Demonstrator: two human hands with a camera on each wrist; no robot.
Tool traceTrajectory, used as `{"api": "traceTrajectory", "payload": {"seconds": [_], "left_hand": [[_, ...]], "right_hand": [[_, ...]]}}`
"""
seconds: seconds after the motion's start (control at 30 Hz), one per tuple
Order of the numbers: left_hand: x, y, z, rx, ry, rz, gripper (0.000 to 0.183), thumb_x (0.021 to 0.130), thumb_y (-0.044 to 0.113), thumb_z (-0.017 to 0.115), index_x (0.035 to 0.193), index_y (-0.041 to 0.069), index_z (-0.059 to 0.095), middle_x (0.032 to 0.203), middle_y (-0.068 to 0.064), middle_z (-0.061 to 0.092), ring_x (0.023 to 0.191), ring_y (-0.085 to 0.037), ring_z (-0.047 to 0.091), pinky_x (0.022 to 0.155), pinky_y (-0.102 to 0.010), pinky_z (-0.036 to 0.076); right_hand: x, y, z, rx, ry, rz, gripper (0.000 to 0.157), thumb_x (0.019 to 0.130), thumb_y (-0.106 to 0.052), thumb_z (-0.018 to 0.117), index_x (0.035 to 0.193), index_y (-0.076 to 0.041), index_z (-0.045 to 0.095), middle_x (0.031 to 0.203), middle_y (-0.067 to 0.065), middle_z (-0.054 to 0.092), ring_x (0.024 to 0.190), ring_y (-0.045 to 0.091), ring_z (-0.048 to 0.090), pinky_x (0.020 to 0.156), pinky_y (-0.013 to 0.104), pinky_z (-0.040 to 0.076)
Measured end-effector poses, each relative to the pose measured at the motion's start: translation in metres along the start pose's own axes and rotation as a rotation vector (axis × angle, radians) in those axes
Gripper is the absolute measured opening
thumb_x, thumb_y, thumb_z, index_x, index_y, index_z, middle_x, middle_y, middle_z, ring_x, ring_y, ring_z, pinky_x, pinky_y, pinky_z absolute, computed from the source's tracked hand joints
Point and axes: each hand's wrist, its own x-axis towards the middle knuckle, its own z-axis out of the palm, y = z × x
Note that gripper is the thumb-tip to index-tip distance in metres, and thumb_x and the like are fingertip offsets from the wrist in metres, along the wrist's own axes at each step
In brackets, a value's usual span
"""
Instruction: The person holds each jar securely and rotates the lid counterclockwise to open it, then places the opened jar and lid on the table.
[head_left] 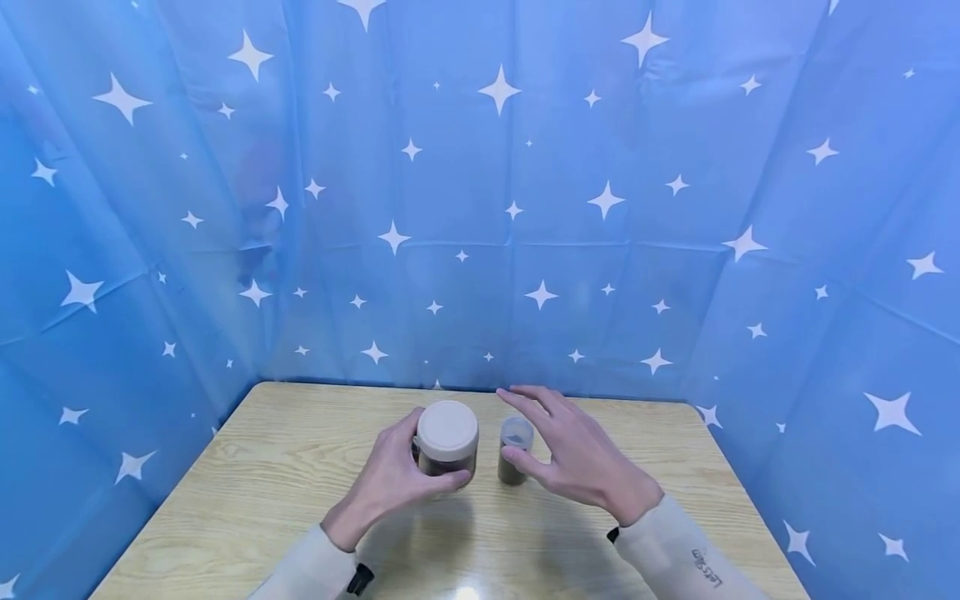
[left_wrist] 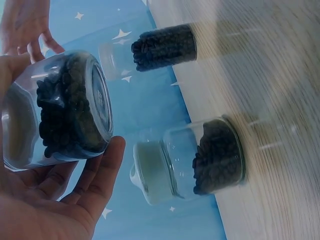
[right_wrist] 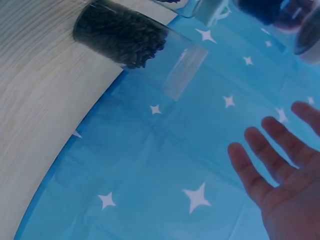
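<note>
My left hand [head_left: 392, 468] grips a round glass jar [left_wrist: 67, 107] with a white lid [head_left: 448, 427], held tilted above the table. Dark beans that look like coffee beans fill part of it. Close by on the right, my right hand [head_left: 585, 450] is raised with its fingers spread and holds nothing. A slim clear jar [right_wrist: 122, 35] of dark beans stands upright on the table, just left of that palm in the head view. Another glass jar [left_wrist: 217, 157], with a pale stopper lid [left_wrist: 152, 170] and dark beans, stands on the table, mostly hidden behind the held jar in the head view.
The light wood-grain table [head_left: 262, 475] has rounded far corners. Blue curtains [head_left: 450, 192] with white stars hang close behind it and along both sides.
</note>
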Motion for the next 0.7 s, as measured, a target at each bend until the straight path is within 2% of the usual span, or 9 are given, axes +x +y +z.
{"api": "traceTrajectory", "payload": {"seconds": [0.3, 0.7], "left_hand": [[0.003, 0.003, 0.008, -0.021, -0.001, 0.023, 0.084, 0.078, 0.051, 0.108, 0.149, 0.027, 0.069, 0.133, 0.008, 0.083, 0.122, -0.013, 0.079, 0.105, -0.040, 0.064], [-0.002, 0.005, 0.019, -0.025, -0.007, 0.015, 0.082, 0.077, 0.052, 0.109, 0.144, 0.027, 0.070, 0.129, 0.010, 0.081, 0.119, -0.010, 0.077, 0.103, -0.036, 0.064]], "right_hand": [[0.004, -0.005, -0.001, 0.031, -0.030, -0.002, 0.076, 0.112, -0.057, 0.074, 0.178, -0.030, 0.048, 0.173, 0.006, 0.060, 0.153, 0.034, 0.066, 0.118, 0.059, 0.063], [0.004, -0.015, -0.001, -0.026, -0.006, -0.045, 0.074, 0.111, -0.061, 0.073, 0.174, -0.027, 0.055, 0.167, 0.006, 0.065, 0.150, 0.034, 0.068, 0.120, 0.064, 0.060]]}}
